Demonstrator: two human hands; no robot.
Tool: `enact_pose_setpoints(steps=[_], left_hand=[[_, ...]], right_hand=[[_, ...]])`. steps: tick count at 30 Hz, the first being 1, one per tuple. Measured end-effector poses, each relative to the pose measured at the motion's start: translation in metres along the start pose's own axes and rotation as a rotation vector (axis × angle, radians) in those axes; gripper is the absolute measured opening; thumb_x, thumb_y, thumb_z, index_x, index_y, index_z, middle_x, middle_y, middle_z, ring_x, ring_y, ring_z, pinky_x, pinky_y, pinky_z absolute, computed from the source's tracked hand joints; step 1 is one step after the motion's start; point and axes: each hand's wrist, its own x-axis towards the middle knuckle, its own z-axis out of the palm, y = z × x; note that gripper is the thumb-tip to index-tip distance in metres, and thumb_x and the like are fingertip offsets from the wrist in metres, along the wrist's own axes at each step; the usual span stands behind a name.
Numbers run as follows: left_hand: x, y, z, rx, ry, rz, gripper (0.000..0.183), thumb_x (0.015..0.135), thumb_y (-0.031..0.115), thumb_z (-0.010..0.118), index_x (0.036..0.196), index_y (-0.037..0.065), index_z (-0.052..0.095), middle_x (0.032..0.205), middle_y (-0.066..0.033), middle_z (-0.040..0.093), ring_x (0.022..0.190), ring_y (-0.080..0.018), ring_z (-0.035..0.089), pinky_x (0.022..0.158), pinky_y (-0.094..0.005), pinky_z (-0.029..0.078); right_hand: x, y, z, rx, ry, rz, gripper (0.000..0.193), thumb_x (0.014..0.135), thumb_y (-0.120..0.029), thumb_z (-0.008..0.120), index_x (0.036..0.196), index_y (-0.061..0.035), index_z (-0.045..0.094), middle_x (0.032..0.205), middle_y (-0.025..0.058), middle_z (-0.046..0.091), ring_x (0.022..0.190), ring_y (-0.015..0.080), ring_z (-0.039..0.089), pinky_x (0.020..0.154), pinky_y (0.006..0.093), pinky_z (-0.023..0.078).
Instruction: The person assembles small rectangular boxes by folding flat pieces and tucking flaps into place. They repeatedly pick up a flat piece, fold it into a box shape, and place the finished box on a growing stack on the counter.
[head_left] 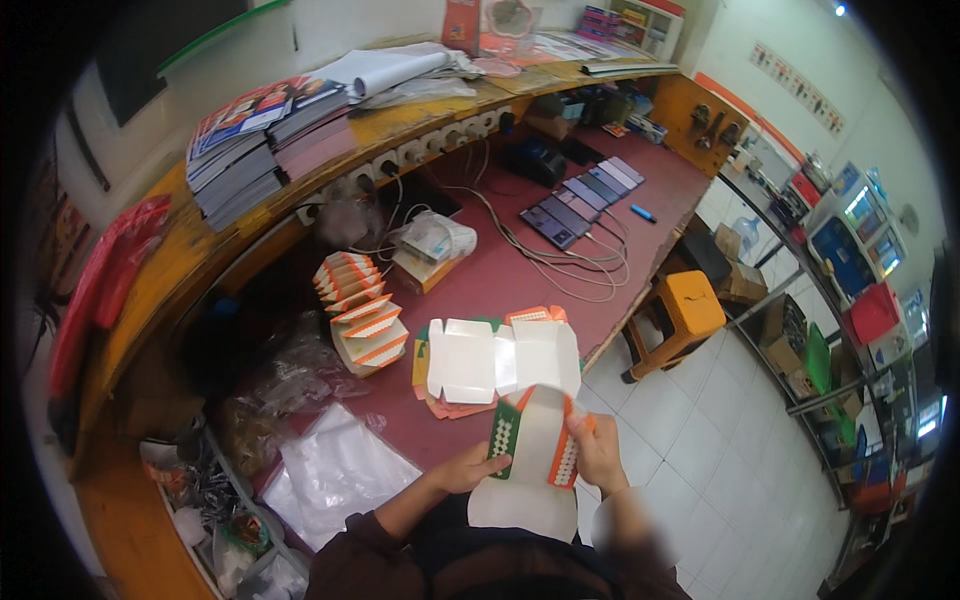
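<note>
Between my two hands is a partly folded paper box (538,440), white inside, with a green printed side flap and an orange one raised. My left hand (478,467) is closed on the green flap's edge. My right hand (598,452) grips the orange flap. A white lower panel of the box hangs toward my lap. Just beyond it, flat unfolded box blanks (462,360) lie stacked on the red tabletop, white inside up, with coloured edges showing beneath. Left of them stands a row of orange-and-white folded boxes (360,310), nested together.
Clear plastic bags (340,470) lie on the table's near left, above a grey bin (215,500) of wrappings. Phones (580,205) with cables and a blue marker (643,213) lie farther back. Paper stacks (240,170) fill the shelf. A yellow stool (680,310) stands right.
</note>
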Motion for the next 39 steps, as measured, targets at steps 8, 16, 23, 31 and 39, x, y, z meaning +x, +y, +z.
enact_pose_setpoints(steps=[8,16,23,31,39], left_hand=[[-0.031,0.005,-0.008,-0.315,0.662,-0.073,0.034,0.096,0.028,0.046,0.100,-0.002,0.062,0.086,-0.0057,0.065,0.077,-0.0090,0.061,0.073,-0.0248,0.047],[-0.064,0.013,-0.160,0.946,1.453,0.274,0.018,0.088,0.019,0.056,0.093,0.002,0.058,0.125,-0.0166,0.046,0.114,-0.0304,0.046,0.097,-0.0395,0.036],[-0.061,0.008,-0.255,0.738,1.215,0.505,0.013,0.084,0.004,0.046,0.094,0.000,0.053,0.144,-0.0186,0.026,0.130,-0.0393,0.033,0.106,-0.0440,0.028],[-0.069,0.001,-0.260,0.954,1.305,0.399,0.044,0.070,-0.011,0.040,0.113,0.002,0.044,0.145,-0.0190,0.026,0.132,-0.0386,0.031,0.108,-0.0414,0.029],[-0.073,0.016,-0.252,0.969,1.184,0.095,0.052,0.074,-0.009,0.044,0.124,0.005,0.037,0.145,-0.0192,0.027,0.134,-0.0367,0.027,0.107,-0.0388,0.030]], right_hand=[[0.036,0.041,0.037,0.008,-0.617,0.058,0.046,0.088,-0.038,0.058,0.105,0.0051,0.059,0.091,0.0115,0.066,0.080,0.0261,0.063,0.072,0.0363,0.050],[0.143,0.115,0.093,-0.253,-0.626,-0.242,0.061,0.076,-0.016,0.069,0.131,-0.0041,0.045,0.101,0.0164,0.064,0.092,0.0274,0.061,0.083,0.0376,0.047],[0.255,0.100,0.196,-0.322,-0.693,-0.230,0.064,0.070,-0.021,0.073,0.126,-0.0014,0.049,0.102,0.0217,0.064,0.094,0.0322,0.062,0.084,0.0379,0.048],[0.260,0.055,0.203,-0.011,-0.809,0.144,0.016,0.085,-0.011,0.053,0.100,-0.0050,0.053,0.083,0.0007,0.056,0.076,0.0094,0.054,0.068,0.0217,0.045],[0.300,0.125,0.284,-0.276,-0.360,-0.691,0.044,0.080,-0.029,0.062,0.111,-0.0032,0.045,0.099,0.0122,0.056,0.089,0.0253,0.057,0.077,0.0358,0.048]])
